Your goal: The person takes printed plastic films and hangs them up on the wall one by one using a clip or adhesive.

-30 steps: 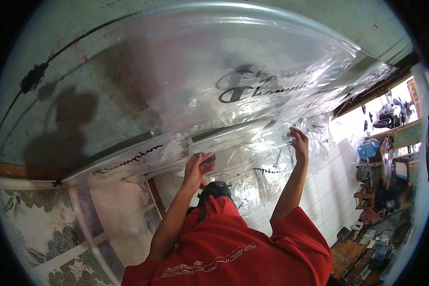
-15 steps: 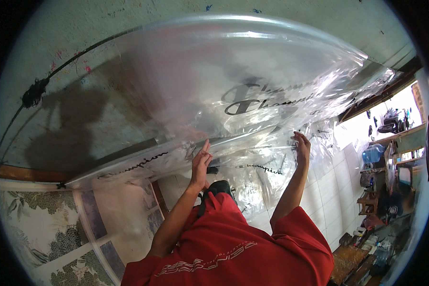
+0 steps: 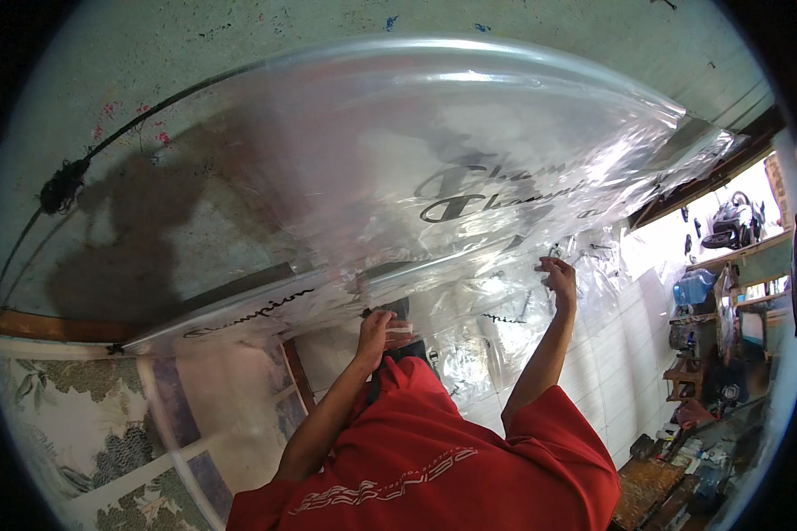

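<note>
Large clear plastic sheets [image 3: 345, 168] with black lettering hang folded over a dark rope [image 3: 164, 102] along the wall. Low in front of my body, my left hand [image 3: 377, 338] is closed, its fingers curled at a translucent edge of the plastic. Farther right and a little higher, my right hand [image 3: 560, 281] has thumb and fingertips pinched together on thin clear plastic. The film between both hands is so transparent that its exact edge is hard to make out. More loose plastic [image 3: 483, 354] hangs or lies crumpled below, over the white tiles.
A grey-green wall [image 3: 328, 35] rises behind the sheets. Patterned panels [image 3: 88, 425] are at lower left. To the right are the tiled floor [image 3: 607, 380], a blue water jug [image 3: 692, 288], a wooden stool [image 3: 684, 379] and a cluttered bench [image 3: 651, 487]. A motorbike [image 3: 735, 221] shows through the opening.
My left hand has come down from the hanging sheet's lower edge, and its raised fingers have curled in. My right hand has dipped slightly. The hanging plastic has shifted a little.
</note>
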The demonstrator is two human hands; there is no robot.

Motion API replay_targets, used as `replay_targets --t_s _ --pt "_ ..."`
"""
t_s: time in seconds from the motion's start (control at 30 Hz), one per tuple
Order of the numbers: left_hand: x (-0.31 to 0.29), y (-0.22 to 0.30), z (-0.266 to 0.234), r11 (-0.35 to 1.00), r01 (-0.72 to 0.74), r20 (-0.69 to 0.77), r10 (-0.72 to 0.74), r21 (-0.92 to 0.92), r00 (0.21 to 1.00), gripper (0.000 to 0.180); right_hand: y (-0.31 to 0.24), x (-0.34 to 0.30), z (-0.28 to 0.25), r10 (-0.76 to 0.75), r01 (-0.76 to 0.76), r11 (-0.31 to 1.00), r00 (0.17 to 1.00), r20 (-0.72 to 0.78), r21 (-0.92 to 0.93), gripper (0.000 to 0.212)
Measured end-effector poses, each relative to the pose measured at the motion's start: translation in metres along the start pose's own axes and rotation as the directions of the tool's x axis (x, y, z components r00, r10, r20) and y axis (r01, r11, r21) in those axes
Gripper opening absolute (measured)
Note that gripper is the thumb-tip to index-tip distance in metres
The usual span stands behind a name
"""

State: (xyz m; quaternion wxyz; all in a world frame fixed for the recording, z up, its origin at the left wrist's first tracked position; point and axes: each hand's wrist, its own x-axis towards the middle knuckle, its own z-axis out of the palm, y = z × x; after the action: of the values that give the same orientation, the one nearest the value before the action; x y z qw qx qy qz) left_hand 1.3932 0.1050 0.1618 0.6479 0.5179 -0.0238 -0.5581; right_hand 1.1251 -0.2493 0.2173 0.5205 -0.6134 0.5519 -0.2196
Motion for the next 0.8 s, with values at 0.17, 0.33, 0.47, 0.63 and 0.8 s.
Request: replay_targets --t_s 0.17,0.33,0.47,0.63,0.8 --pt "-0.006 -0.009 -0.005 0.995 0.043 -0.004 -0.043 -0.095 0.999 0.028 0.008 -0.013 0.000 0.082 -0.083 0.996 0.996 -0.022 -0.044 0.027" --pt "-0.010 -0.009 -0.016 0.983 0.036 0.041 -0.029 -0.181 0.999 0.029 0.008 -0.022 0.005 0.049 -0.049 0.999 0.999 -0.008 0.021 0.033" --pt "-0.020 -0.001 -0.001 0.997 -0.047 0.129 0.056 -0.065 0.990 0.038 -0.001 -0.010 0.010 0.034 -0.028 0.978 0.999 -0.024 0.208 0.035" --pt "-0.014 -0.009 -0.019 0.997 -0.048 0.279 0.029 0.064 0.960 0.049 -0.012 0.018 0.021 0.007 -0.013 0.979 1.000 0.026 0.205 0.035" --pt "-0.003 0.004 -0.019 0.978 -0.103 0.135 0.129 -0.183 0.982 0.045 -0.013 0.036 0.038 0.026 -0.032 0.989 0.999 0.047 0.146 0.034"
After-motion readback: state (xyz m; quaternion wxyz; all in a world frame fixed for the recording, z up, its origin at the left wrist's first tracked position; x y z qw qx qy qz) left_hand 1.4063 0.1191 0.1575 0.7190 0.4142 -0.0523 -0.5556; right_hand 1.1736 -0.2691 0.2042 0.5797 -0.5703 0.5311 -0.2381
